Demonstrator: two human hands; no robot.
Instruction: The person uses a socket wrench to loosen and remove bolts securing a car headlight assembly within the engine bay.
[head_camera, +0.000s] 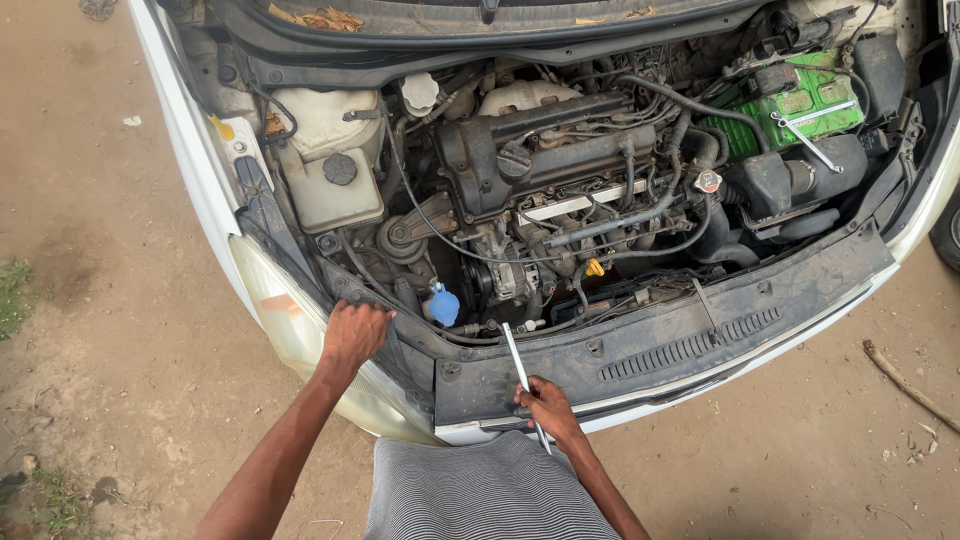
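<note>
The right hand (545, 405) is grasping a long silver metal spanner (522, 372), angling its far tip into the engine bay near the blue round cap (444, 305). The left hand (353, 333), clenched, is bracing on the dusty black front panel (660, 345). Seating the tip squarely looks next.

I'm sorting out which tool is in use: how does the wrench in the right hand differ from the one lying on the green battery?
The held wrench is gripped by the right hand at the front panel, pointing into the engine bay. The battery wrench lies loose and flat on the green battery, untouched. Both are slim, silver metal.
</note>
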